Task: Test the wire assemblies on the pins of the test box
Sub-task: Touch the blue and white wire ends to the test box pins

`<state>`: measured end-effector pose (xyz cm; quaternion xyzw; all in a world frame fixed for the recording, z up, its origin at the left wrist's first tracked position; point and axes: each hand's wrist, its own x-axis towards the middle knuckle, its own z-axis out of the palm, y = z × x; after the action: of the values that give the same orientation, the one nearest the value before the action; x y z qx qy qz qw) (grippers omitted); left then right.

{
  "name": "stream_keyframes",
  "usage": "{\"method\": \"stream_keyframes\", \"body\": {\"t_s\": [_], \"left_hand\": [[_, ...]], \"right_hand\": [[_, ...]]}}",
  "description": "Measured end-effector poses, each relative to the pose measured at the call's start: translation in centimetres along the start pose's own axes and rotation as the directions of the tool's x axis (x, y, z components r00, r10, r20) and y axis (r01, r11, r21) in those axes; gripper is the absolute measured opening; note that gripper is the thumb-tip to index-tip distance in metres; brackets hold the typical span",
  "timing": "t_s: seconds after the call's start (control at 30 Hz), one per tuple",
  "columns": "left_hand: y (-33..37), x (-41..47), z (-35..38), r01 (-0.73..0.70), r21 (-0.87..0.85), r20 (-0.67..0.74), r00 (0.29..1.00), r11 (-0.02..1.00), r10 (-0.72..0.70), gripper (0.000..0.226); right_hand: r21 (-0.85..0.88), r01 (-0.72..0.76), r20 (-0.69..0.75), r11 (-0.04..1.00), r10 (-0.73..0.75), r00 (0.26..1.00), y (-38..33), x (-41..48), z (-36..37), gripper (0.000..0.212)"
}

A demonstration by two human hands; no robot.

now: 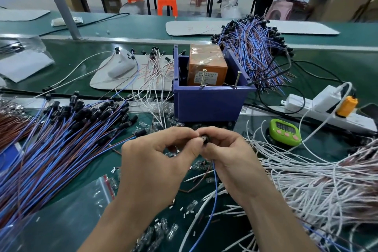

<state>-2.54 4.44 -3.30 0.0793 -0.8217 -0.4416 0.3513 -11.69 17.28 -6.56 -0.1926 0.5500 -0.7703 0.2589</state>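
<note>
My left hand (157,161) and my right hand (231,159) meet in front of the blue test box (206,102). Between their fingertips they pinch a small black socket (205,139) of one wire assembly; a clear bulb seems to sit at its left end. Its blue wire (213,190) and brown wire hang down under my right hand. Two upright screw pins (203,77) (237,79) stand on the box's front rim, apart from the hands. An orange unit (206,65) sits inside the box.
A heap of blue-brown assemblies with black sockets (61,139) lies at left, another (257,47) behind the box. White wires (317,180) pile at right. A green timer (285,132), a white power strip (327,106), and loose clear bulbs (161,231) lie on the green mat.
</note>
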Motion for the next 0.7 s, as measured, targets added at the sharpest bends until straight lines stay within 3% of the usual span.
{"method": "stream_keyframes", "body": {"t_s": [0.2, 0.37, 0.6, 0.7], "left_hand": [[0.0, 0.1, 0.2, 0.028, 0.044, -0.02, 0.999, 0.999, -0.027, 0.002], [0.0, 0.0, 0.3, 0.052, 0.068, -0.038, 0.998, 0.996, -0.049, 0.009], [-0.5, -0.4, 1.4, 0.302, -0.242, -0.047, 0.946, 0.922, -0.322, 0.014], [-0.5, -0.8, 1.8, 0.318, -0.241, -0.071, 0.937, 0.917, -0.343, 0.011]], "right_hand": [[0.001, 0.024, -0.003, 1.0, -0.024, 1.0, -0.2, -0.1, 0.2, 0.027], [-0.055, 0.034, -0.073, 0.998, -0.038, 0.997, -0.2, -0.2, 0.4, 0.026], [-0.155, 0.115, -0.118, 0.981, -0.134, 0.984, -0.1, -0.1, 0.6, 0.043], [-0.201, 0.155, -0.109, 0.967, -0.179, 0.978, 0.1, -0.1, 0.4, 0.04]]}}
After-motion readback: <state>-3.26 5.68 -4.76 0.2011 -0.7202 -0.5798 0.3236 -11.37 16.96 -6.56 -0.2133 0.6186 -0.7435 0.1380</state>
